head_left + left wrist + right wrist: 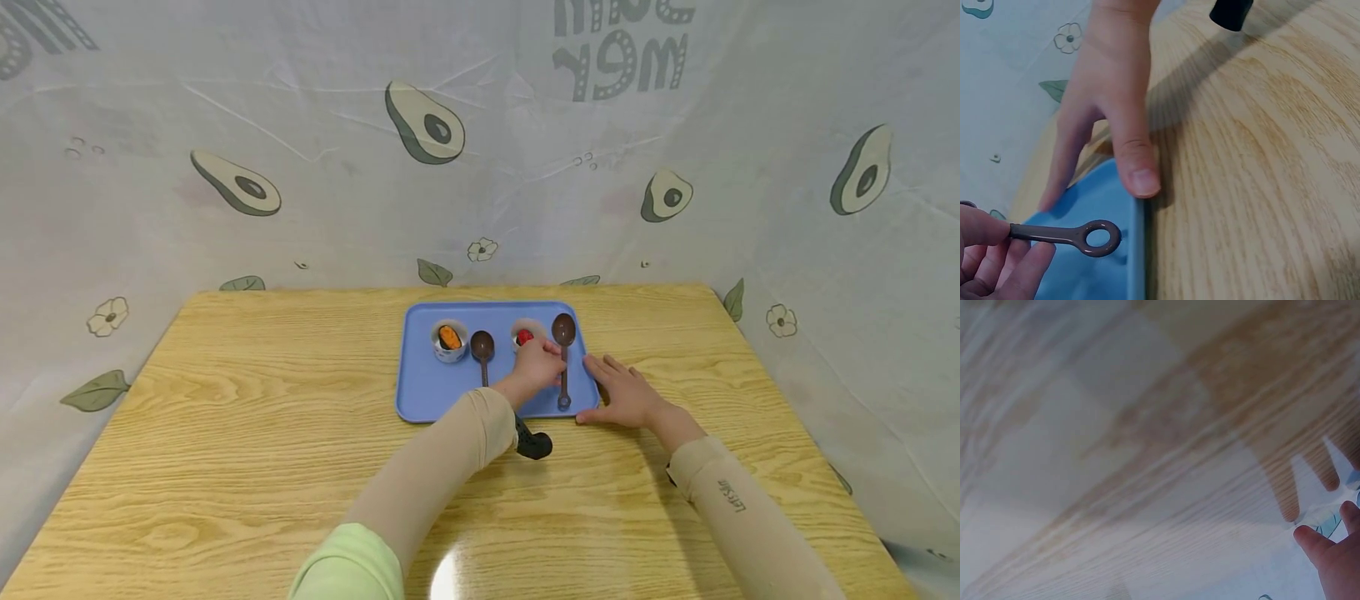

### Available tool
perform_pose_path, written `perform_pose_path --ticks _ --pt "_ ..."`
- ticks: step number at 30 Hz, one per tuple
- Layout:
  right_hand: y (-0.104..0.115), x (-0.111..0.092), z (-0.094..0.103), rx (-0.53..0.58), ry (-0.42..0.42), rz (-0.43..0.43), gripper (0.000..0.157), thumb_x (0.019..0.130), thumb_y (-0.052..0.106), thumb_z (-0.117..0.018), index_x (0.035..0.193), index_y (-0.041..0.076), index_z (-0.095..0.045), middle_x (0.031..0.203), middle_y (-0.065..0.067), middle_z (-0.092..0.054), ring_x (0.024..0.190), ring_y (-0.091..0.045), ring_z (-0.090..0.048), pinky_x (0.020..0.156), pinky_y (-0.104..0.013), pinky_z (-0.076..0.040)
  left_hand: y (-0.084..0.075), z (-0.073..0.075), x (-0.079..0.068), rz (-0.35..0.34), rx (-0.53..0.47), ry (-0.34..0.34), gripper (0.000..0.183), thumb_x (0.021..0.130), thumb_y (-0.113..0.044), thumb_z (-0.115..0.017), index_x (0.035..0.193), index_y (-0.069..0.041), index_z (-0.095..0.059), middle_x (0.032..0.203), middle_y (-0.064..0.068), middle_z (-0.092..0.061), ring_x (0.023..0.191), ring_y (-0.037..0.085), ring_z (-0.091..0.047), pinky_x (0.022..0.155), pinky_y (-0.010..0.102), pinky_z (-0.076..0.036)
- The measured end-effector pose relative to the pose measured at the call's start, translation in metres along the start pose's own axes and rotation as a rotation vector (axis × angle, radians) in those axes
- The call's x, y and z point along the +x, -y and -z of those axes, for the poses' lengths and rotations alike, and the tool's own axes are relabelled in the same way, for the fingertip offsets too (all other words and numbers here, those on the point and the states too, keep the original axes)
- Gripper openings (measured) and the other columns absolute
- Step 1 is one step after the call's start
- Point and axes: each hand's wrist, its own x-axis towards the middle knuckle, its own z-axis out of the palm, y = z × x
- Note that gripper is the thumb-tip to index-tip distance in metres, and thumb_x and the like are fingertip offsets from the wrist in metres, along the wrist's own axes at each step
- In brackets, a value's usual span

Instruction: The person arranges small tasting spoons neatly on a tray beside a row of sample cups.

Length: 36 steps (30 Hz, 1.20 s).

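Observation:
My left hand [536, 368] pinches the handle of a brown spoon [564, 332] at the right side of a blue tray [427, 400]. In the left wrist view, thumb and fingers hold this spoon's handle [1054, 234], its ring end over the tray. My right hand [630, 398] has its fingers spread at the tray's near right corner, thumb on the front rim. Beside the left hand is a small cup with a red-topped piece [524, 336], partly hidden by that hand. A second brown spoon [482, 345] lies left of it, its handle's end hidden by the left arm.
On the tray's left stands a white patterned cup [450, 354] holding an orange-topped piece [449, 337] that looks like sushi. The tray sits toward the back of a wooden table [285, 433]. Behind hangs a pale cloth [322, 100] printed with avocados.

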Motion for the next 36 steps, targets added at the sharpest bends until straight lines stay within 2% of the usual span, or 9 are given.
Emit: perform_pose_path --ticks 11,14,15,18,21,23,26,33,36 --pt "0.001 0.000 0.002 0.002 -0.001 0.007 0.104 0.074 0.059 -0.068 0.147 0.001 -0.023 0.152 -0.018 -0.027 0.138 -0.046 -0.020 0.105 -0.070 -0.019 0.006 -0.007 0.000 -0.005 -0.005 -0.027 0.011 0.084 0.001 -0.061 0.095 0.003 -0.059 0.092 0.013 -0.064 0.066 0.020 -0.063 0.056 0.027 -0.056" --pt "0.002 0.000 0.003 0.014 0.005 0.004 0.103 0.075 0.058 -0.068 0.148 0.002 -0.023 0.152 -0.018 -0.027 0.139 -0.046 -0.020 0.105 -0.070 -0.018 0.012 -0.012 0.006 -0.005 -0.002 -0.031 0.013 0.084 0.001 -0.062 0.096 0.001 -0.059 0.093 0.013 -0.065 0.066 0.023 -0.064 0.058 0.031 -0.057" --pt "0.002 0.000 0.003 0.018 0.009 0.001 0.102 0.075 0.057 -0.068 0.148 0.002 -0.022 0.152 -0.018 -0.026 0.139 -0.045 -0.019 0.105 -0.070 -0.018 0.024 -0.017 0.018 -0.051 -0.025 -0.037 0.010 0.083 -0.002 -0.064 0.093 -0.002 -0.060 0.088 0.009 -0.065 0.063 0.020 -0.063 0.055 0.029 -0.056" --pt "0.001 0.000 0.002 0.016 0.014 -0.002 0.102 0.076 0.056 -0.068 0.148 0.003 -0.021 0.153 -0.017 -0.025 0.139 -0.045 -0.018 0.105 -0.070 -0.017 0.035 -0.021 0.029 -0.061 -0.019 -0.027 0.008 0.083 -0.005 -0.065 0.090 -0.004 -0.061 0.084 0.007 -0.065 0.060 0.020 -0.063 0.055 0.029 -0.055" --pt "0.000 0.000 0.001 0.011 0.011 0.001 0.103 0.075 0.057 -0.068 0.148 0.002 -0.021 0.153 -0.017 -0.025 0.139 -0.045 -0.019 0.105 -0.070 -0.018 0.033 -0.018 0.026 -0.043 -0.015 -0.033 0.006 0.084 -0.004 -0.063 0.090 -0.003 -0.062 0.085 0.007 -0.065 0.056 0.018 -0.062 0.052 0.026 -0.054" --pt "0.000 0.001 0.000 0.011 0.009 -0.001 0.103 0.075 0.057 -0.068 0.148 0.002 -0.021 0.153 -0.017 -0.025 0.139 -0.045 -0.019 0.105 -0.070 -0.018 0.019 -0.013 0.012 0.021 0.013 -0.033 0.010 0.084 -0.001 -0.060 0.093 0.003 -0.063 0.090 0.012 -0.065 0.054 0.017 -0.060 0.053 0.027 -0.055" --pt "-0.001 0.001 0.000 0.013 0.007 -0.005 0.103 0.075 0.058 -0.068 0.148 0.003 -0.021 0.153 -0.016 -0.025 0.139 -0.045 -0.018 0.105 -0.070 -0.018 0.014 -0.009 0.004 0.020 0.008 -0.033 0.009 0.084 0.001 -0.059 0.091 0.004 -0.063 0.085 0.011 -0.063 0.047 0.008 -0.052 0.049 0.021 -0.052" --pt "-0.002 0.001 -0.001 0.023 0.006 -0.008 0.103 0.075 0.058 -0.068 0.148 0.003 -0.020 0.153 -0.016 -0.024 0.140 -0.044 -0.018 0.106 -0.069 -0.017 0.016 -0.011 0.008 0.057 0.012 -0.019 0.011 0.084 0.001 -0.060 0.093 0.004 -0.065 0.083 0.012 -0.064 0.047 0.009 -0.054 0.052 0.023 -0.054" --pt "-0.002 0.001 -0.001 0.028 0.009 -0.009 0.103 0.075 0.058 -0.068 0.148 0.003 -0.020 0.154 -0.016 -0.024 0.140 -0.044 -0.017 0.106 -0.069 -0.017 0.024 -0.015 0.020 0.081 0.013 -0.003 0.012 0.082 0.003 -0.061 0.093 0.003 -0.065 0.085 0.014 -0.065 0.052 0.016 -0.061 0.055 0.027 -0.056"
